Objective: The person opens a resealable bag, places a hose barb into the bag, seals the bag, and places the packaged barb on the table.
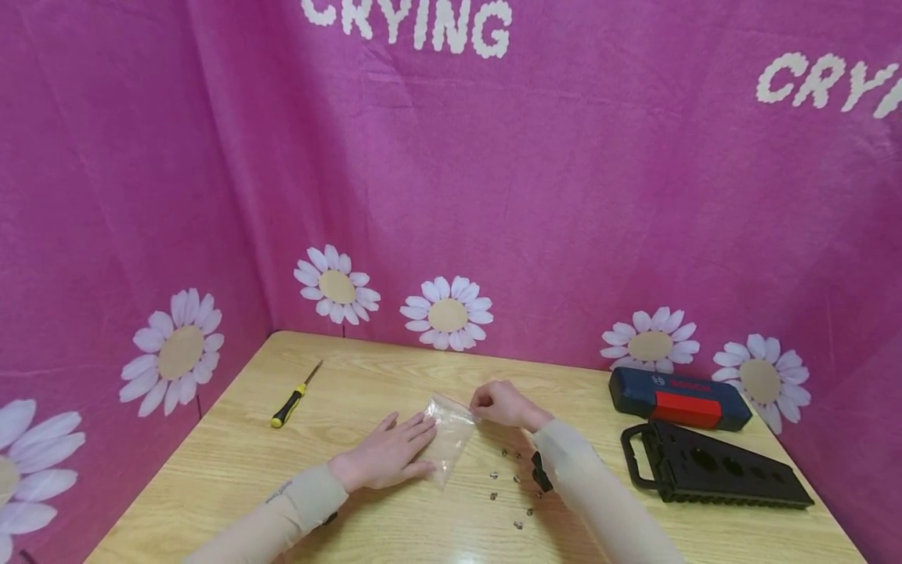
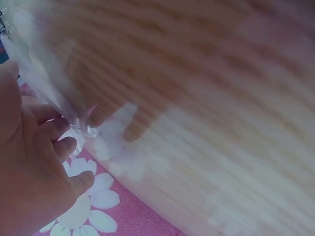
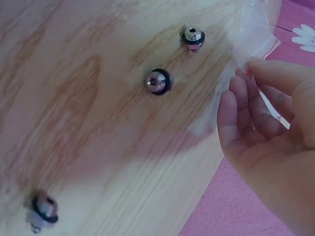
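Observation:
A clear plastic zip bag [image 1: 449, 439] lies between the two hands, its red-edged top toward the back of the table. The left hand [image 1: 391, 453] rests with fingers extended over the bag's left side. At the bag's upper right corner, the right hand [image 1: 506, 405] pinches the red-lined edge between thumb and fingertips; in the right wrist view this bag corner [image 3: 256, 39] rises from the fingertips. Several small shiny metal fittings with black rings lie scattered below the right hand, one fitting [image 3: 158, 82] close to its fingers in the right wrist view.
A yellow-and-black screwdriver [image 1: 289, 406] lies at the left of the wooden table [image 1: 232, 470]. On the right are a blue-and-red Bosch case [image 1: 680, 399] and a black plastic holder with holes [image 1: 726, 468]. A pink curtain with daisies [image 1: 451, 196] hangs behind.

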The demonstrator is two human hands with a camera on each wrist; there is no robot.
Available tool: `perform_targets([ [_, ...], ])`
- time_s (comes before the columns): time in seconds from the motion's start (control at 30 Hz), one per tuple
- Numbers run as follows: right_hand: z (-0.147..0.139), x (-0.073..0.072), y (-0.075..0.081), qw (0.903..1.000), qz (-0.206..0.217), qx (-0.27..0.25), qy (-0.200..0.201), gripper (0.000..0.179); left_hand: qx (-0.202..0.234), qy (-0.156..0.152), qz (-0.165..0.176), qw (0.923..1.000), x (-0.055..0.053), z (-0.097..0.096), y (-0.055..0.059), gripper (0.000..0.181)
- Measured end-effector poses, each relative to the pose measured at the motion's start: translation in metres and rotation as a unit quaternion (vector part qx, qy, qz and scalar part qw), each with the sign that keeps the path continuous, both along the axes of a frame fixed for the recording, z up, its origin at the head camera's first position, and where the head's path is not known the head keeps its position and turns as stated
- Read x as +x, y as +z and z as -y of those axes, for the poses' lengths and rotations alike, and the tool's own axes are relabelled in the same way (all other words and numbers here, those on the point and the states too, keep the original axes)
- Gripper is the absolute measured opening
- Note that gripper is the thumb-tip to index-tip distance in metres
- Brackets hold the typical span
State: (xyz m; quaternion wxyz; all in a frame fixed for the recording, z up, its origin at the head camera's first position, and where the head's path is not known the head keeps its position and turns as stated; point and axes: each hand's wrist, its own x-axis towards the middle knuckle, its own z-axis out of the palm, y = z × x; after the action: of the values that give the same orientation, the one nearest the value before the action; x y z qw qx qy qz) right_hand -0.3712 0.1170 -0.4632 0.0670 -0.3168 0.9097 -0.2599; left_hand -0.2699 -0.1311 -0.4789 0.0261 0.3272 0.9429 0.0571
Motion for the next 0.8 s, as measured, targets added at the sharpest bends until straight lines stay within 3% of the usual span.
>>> perform_targets([
  [0.3, 0.007, 0.003, 0.001, 0.9997, 0.012, -0.019, -0.001, 0.007, -0.009, -0.015, -0.015, 0.9997, -0.001, -0.002, 0.001, 0.066],
  [0.47, 0.006, 0.008, 0.003, 0.9999, 0.011, -0.005, 0.0, 0.005, -0.002, -0.004, -0.005, 1.0, -0.001, -0.001, 0.002, 0.064],
  [0.6, 0.004, 0.014, 0.006, 0.9993, 0.038, 0.001, 0.001, 0.009, 0.001, 0.005, -0.001, 1.0, -0.002, 0.0, 0.004, 0.063],
  [0.8, 0.009, 0.021, 0.01, 0.9984, 0.05, 0.006, -0.025, 0.012, -0.013, -0.001, -0.01, 0.9999, -0.001, -0.001, 0.005, 0.065],
])
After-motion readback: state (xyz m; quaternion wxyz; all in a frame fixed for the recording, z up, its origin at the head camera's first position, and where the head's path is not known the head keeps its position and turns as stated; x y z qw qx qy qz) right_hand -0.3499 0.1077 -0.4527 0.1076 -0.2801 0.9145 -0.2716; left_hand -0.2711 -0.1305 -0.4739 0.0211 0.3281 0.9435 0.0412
